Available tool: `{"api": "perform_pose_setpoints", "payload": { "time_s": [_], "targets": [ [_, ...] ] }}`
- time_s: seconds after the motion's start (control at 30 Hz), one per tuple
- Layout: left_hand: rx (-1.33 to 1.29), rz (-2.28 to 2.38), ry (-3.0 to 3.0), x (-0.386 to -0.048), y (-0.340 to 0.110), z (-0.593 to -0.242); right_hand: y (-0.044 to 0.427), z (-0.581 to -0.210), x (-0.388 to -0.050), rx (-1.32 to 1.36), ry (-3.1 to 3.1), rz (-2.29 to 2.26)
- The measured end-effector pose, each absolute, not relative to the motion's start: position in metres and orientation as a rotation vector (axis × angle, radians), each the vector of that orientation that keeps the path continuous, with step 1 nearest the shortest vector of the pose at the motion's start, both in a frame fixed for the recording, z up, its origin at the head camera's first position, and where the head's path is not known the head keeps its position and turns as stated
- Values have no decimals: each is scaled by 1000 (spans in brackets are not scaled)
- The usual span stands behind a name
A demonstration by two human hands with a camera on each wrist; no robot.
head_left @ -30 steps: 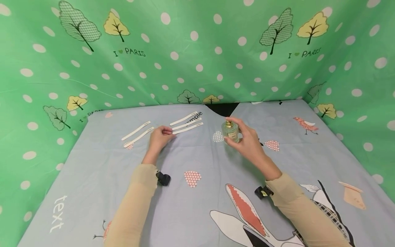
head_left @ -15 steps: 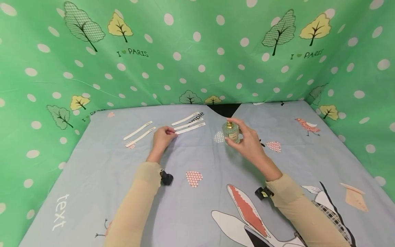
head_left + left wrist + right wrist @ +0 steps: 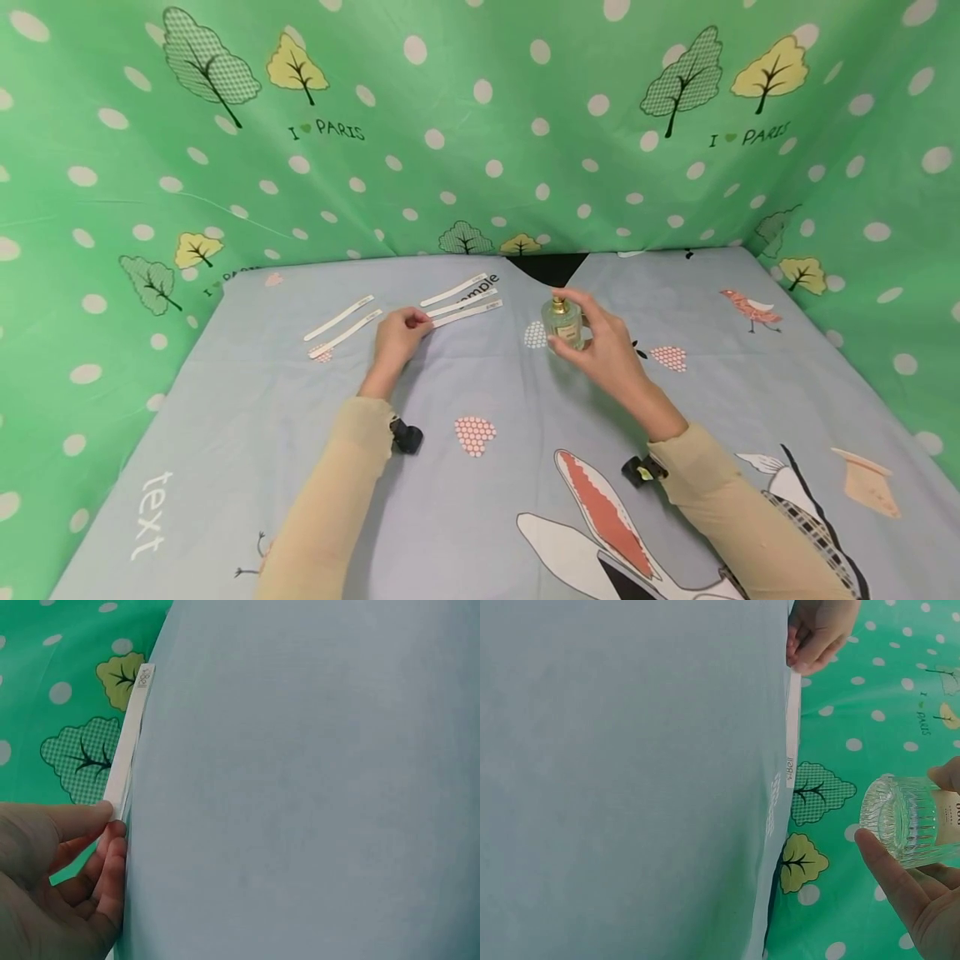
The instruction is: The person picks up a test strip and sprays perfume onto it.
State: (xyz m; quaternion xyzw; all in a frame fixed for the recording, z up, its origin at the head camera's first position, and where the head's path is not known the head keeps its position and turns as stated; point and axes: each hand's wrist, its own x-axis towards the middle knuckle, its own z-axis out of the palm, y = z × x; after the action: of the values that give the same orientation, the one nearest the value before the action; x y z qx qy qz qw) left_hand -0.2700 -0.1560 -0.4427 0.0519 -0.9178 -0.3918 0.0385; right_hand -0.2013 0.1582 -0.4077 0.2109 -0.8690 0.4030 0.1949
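Observation:
My left hand (image 3: 401, 340) pinches the near end of a white perfume test strip (image 3: 474, 312) between thumb and fingers. In the left wrist view that strip (image 3: 129, 742) points away from the thumb, small print at its far end. Two more strips lie just behind it, the rearmost test strip (image 3: 453, 290) among them. My right hand (image 3: 609, 354) holds a clear glass perfume bottle (image 3: 564, 327) with a gold neck and a pale label, thumb at its base and a finger over its top. The right wrist view shows the ribbed bottle base (image 3: 892, 817); its top is out of frame.
Two further test strips, a rear one (image 3: 337, 317) and a front one (image 3: 347, 334), lie left of my left hand. A grey-blue printed cloth (image 3: 480, 383) covers the table. Green dotted curtains (image 3: 450, 125) stand behind it and at the sides.
My left fingers have taken a pinch on the nearest strip's end, which seems to shift slightly. The right hand keeps the perfume bottle in the same place. The head view drifts a little.

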Motion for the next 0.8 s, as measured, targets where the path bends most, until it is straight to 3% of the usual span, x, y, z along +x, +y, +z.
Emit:
{"api": "perform_pose_setpoints", "payload": {
  "time_s": [0.8],
  "targets": [
    [116,-1245,-2802,-262,-165,-424,159,-406,-200,587,-2422,1168]
  ]
}}
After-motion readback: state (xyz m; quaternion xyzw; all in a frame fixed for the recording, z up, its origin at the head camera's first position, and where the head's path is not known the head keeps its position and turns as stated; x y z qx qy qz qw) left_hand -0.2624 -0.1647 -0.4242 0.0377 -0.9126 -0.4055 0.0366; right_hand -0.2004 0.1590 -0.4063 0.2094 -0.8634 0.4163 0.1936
